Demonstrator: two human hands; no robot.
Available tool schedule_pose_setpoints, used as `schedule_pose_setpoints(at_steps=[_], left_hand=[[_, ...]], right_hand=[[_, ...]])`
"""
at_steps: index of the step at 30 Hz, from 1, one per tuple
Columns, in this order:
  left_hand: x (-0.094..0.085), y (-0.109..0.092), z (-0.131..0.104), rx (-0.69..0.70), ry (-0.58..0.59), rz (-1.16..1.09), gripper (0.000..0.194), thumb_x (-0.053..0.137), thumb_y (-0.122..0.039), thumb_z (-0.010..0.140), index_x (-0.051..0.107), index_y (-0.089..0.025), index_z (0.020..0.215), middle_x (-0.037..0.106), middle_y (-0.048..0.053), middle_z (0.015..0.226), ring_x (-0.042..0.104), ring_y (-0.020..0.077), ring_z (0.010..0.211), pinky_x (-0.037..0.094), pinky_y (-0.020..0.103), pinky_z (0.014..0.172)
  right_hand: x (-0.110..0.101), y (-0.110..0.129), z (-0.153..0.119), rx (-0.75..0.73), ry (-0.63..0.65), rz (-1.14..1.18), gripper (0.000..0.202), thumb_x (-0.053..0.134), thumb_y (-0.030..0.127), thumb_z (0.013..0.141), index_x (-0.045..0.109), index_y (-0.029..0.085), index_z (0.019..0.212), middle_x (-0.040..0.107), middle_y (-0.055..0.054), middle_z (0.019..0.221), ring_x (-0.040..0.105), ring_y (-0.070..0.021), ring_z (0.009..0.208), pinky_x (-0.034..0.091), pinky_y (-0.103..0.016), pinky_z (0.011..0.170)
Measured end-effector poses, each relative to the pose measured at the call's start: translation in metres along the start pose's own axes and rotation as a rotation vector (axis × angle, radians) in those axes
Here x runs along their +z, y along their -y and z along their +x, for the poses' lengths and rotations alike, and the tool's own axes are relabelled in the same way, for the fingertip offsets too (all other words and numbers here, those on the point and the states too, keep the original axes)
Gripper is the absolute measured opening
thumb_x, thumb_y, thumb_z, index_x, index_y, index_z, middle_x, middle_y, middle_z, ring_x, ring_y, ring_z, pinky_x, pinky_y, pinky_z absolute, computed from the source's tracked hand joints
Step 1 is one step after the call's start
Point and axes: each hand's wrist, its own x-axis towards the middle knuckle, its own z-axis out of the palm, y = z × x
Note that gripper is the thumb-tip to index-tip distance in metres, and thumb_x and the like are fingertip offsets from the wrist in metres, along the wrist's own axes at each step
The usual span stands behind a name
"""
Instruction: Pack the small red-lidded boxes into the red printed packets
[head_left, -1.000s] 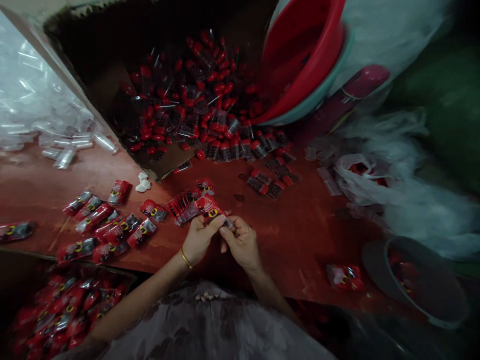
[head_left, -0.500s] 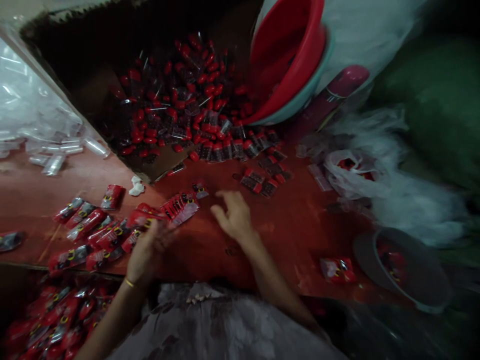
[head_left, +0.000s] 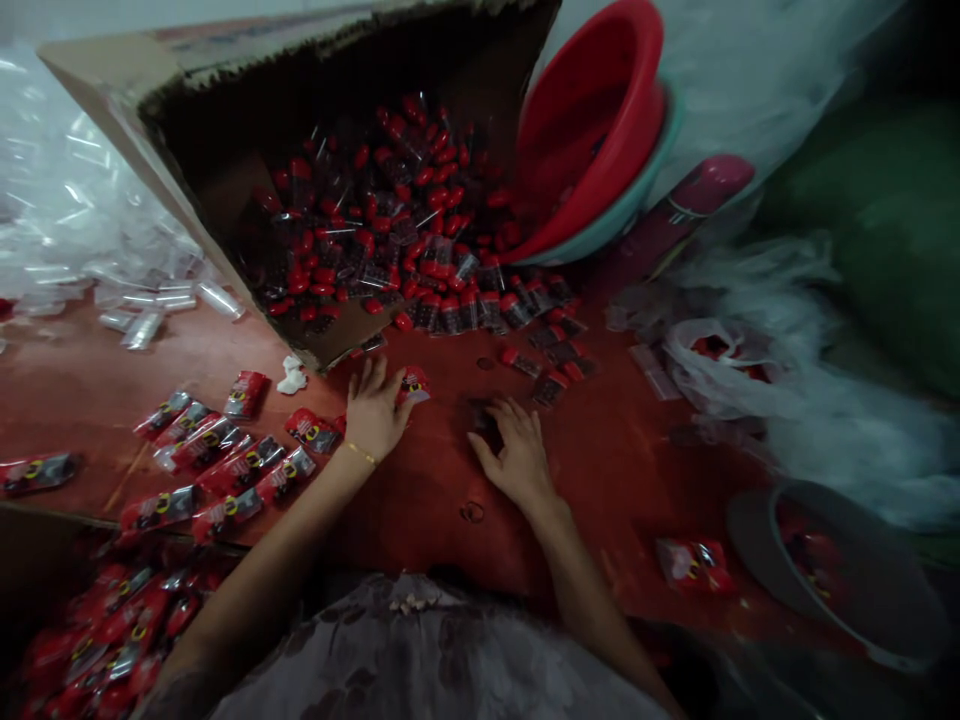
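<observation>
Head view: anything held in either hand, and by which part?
Can't tell. Right hand has a blurred dark item at its fingertips, grip unclear; left hand is beside a red packet, no grip visible.

Tipped box (head_left: 247, 250) on the bench (head_left: 427, 500) spills small containers (head_left: 450, 230). Wrapped packets (head_left: 225, 455) lie before it, leftward. Basins (head_left: 592, 130) lean at its right.
</observation>
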Motion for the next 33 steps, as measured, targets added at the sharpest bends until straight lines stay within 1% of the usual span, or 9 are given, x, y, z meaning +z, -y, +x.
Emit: schedule_pose_setpoints(at_steps=[4, 9, 14, 17, 19, 22, 26, 28, 33], left_hand=[[0.02, 0.006, 0.026, 0.09, 0.126, 0.306, 0.035, 0.052, -0.036, 0.081, 0.062, -0.026, 0.113, 0.046, 0.011, 0.136, 0.026, 0.0343, 0.133, 0.017, 0.054, 0.106], [0.02, 0.003, 0.021, 0.11, 0.078, 0.319, 0.029, 0.046, -0.035, 0.085, 0.069, -0.028, 0.102, 0.057, 0.009, 0.125, 0.036, 0.0329, 0.128, 0.019, 0.054, 0.105], [0.007, -0.017, 0.007, 0.056, 0.03, 0.104, 0.031, 0.046, -0.038, 0.085, 0.067, -0.027, 0.106, 0.056, 0.009, 0.127, 0.039, 0.0299, 0.127, 0.025, 0.051, 0.104], [0.002, -0.03, -0.002, 0.068, 0.021, -0.04, 0.027, 0.05, -0.03, 0.083, 0.067, -0.028, 0.104, 0.055, 0.007, 0.128, 0.039, 0.0277, 0.127, 0.023, 0.05, 0.105], [-0.001, -0.037, -0.009, 0.047, -0.011, -0.18, 0.028, 0.056, -0.03, 0.079, 0.066, -0.027, 0.105, 0.057, 0.006, 0.126, 0.04, 0.0272, 0.126, 0.022, 0.048, 0.106], [-0.002, -0.044, -0.016, -0.153, -0.018, -0.574, 0.036, 0.067, -0.035, 0.07, 0.066, -0.022, 0.103, 0.066, 0.008, 0.11, 0.052, 0.026, 0.113, 0.037, 0.038, 0.097], [0.003, -0.045, -0.02, -0.504, 0.173, -1.091, 0.036, 0.071, -0.044, 0.063, 0.07, -0.014, 0.084, 0.068, 0.006, 0.078, 0.061, 0.0164, 0.072, 0.047, 0.027, 0.07], [0.007, -0.043, -0.021, -0.473, 0.149, -1.123, 0.031, 0.072, -0.042, 0.062, 0.07, -0.014, 0.075, 0.067, 0.003, 0.072, 0.058, 0.0127, 0.065, 0.046, 0.025, 0.068], [0.014, -0.039, -0.029, -0.266, 0.043, -0.83, 0.019, 0.07, -0.034, 0.065, 0.07, -0.016, 0.061, 0.062, -0.001, 0.057, 0.05, 0.0105, 0.056, 0.04, 0.021, 0.059]], right_hand=[[-0.002, 0.01, -0.005, -0.03, -0.104, 0.037, 0.031, 0.049, 0.037, 0.084, 0.06, 0.015, 0.102, 0.061, -0.013, 0.117, 0.047, -0.0291, 0.118, 0.029, -0.054, 0.101], [-0.006, 0.029, 0.0, -0.056, -0.184, 0.212, 0.018, 0.051, 0.028, 0.084, 0.063, 0.018, 0.094, 0.067, -0.009, 0.104, 0.056, -0.0238, 0.106, 0.034, -0.046, 0.1], [0.001, 0.054, 0.018, 0.209, -0.091, 0.721, 0.027, 0.05, 0.034, 0.085, 0.056, 0.018, 0.107, 0.066, -0.009, 0.1, 0.061, -0.0183, 0.09, 0.048, -0.033, 0.08], [0.006, 0.065, 0.029, 0.309, -0.097, 0.998, 0.024, 0.052, 0.037, 0.084, 0.057, 0.018, 0.099, 0.066, -0.005, 0.093, 0.061, -0.0155, 0.083, 0.048, -0.028, 0.076], [0.006, 0.068, 0.032, 0.331, -0.15, 1.025, 0.02, 0.054, 0.036, 0.083, 0.06, 0.018, 0.088, 0.065, -0.003, 0.083, 0.06, -0.014, 0.077, 0.047, -0.026, 0.073], [0.001, 0.068, 0.03, 0.337, -0.219, 0.999, 0.018, 0.053, 0.035, 0.083, 0.06, 0.018, 0.082, 0.063, 0.0, 0.076, 0.057, -0.0127, 0.07, 0.045, -0.024, 0.069], [-0.004, 0.065, 0.022, 0.322, -0.167, 1.009, 0.018, 0.054, 0.035, 0.082, 0.059, 0.019, 0.077, 0.061, 0.001, 0.07, 0.055, -0.0124, 0.065, 0.044, -0.023, 0.065], [-0.004, 0.065, 0.018, 0.324, -0.132, 1.035, 0.018, 0.053, 0.035, 0.082, 0.06, 0.019, 0.079, 0.061, 0.001, 0.072, 0.055, -0.0127, 0.067, 0.044, -0.024, 0.066], [0.001, 0.069, 0.01, 0.362, -0.134, 0.972, 0.022, 0.05, 0.036, 0.083, 0.06, 0.018, 0.077, 0.06, 0.001, 0.068, 0.053, -0.0119, 0.062, 0.041, -0.022, 0.06]])
